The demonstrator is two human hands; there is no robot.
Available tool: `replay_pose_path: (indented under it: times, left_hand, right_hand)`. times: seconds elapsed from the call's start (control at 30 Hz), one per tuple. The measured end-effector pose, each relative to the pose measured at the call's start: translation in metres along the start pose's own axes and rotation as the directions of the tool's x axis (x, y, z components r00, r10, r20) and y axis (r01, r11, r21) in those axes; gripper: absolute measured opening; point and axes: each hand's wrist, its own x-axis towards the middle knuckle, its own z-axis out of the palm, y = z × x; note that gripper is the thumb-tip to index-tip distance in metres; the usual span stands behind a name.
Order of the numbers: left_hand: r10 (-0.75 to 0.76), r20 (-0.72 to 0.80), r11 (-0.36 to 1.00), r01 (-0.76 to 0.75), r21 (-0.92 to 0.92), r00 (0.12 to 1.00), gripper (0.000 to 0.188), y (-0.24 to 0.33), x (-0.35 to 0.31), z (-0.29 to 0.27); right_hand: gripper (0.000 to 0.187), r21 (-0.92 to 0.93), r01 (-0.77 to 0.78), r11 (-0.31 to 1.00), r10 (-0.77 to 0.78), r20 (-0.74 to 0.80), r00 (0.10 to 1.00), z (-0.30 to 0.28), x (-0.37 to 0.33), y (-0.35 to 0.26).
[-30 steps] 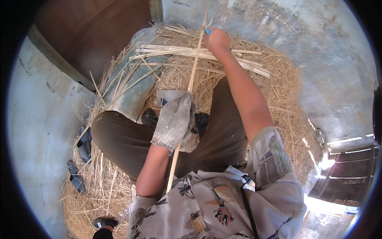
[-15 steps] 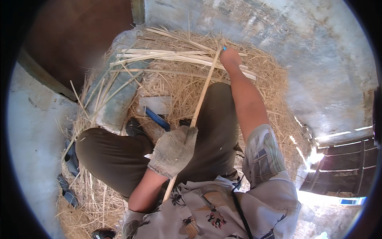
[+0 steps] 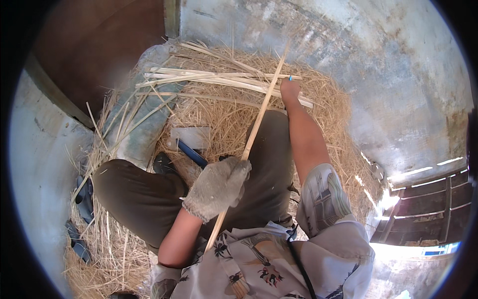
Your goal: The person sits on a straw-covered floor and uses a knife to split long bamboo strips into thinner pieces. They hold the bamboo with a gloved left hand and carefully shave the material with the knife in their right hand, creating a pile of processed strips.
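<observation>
My left hand point(image 3: 219, 188), in a worn grey-white work glove, is closed around a long pale bamboo strip point(image 3: 261, 115). The strip slants from beside my shirt, past my thigh, up toward the wall at the far side. My bare right hand point(image 3: 290, 91) is a fist just right of the strip's far part, a little apart from it. A small blue tip point(image 3: 291, 78) pokes out of that fist; the rest of the object is hidden, so its kind cannot be told.
Several split strips point(image 3: 209, 77) lie across a heap of shavings point(image 3: 318, 124) beyond my knees. Between my legs are a dark blue rod-like object point(image 3: 191, 152) and a flat grey-white slab point(image 3: 191, 137). Dark sandals point(image 3: 83, 199) lie at left. A stained wall point(image 3: 398, 84) bounds the far right.
My right hand has moved from the strip's far end down and slightly right, away from it. The strip's far end has swung a little right and now shows beyond my hand. My left hand keeps its grip.
</observation>
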Motion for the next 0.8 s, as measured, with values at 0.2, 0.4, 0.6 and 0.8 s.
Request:
replay_pose_path:
  times: [0.2, 0.4, 0.6, 0.8]
  left_hand:
    - [0.033, -0.098, 0.985, -0.049, -0.163, 0.995, 0.030, -0.006, 0.006, -0.008]
    - [0.016, -0.109, 0.986, -0.033, -0.162, 0.994, 0.028, -0.006, 0.004, -0.007]
    - [0.082, -0.063, 0.993, -0.087, -0.078, 0.995, 0.028, -0.003, 0.001, -0.008]
    - [0.134, -0.087, 0.991, -0.132, 0.031, 0.987, 0.029, -0.008, -0.001, -0.004]
  right_hand:
    - [0.071, 0.852, -0.406, 0.332, -0.164, 0.475, 0.864, -0.023, 0.017, -0.059]
    - [0.059, 0.801, -0.598, -0.024, -0.276, 0.570, 0.774, -0.040, -0.031, -0.126]
    - [0.028, 0.794, -0.588, -0.155, -0.216, 0.553, 0.804, -0.017, -0.027, -0.119]
    - [0.017, 0.844, -0.514, -0.153, -0.240, 0.472, 0.848, -0.034, -0.038, -0.114]
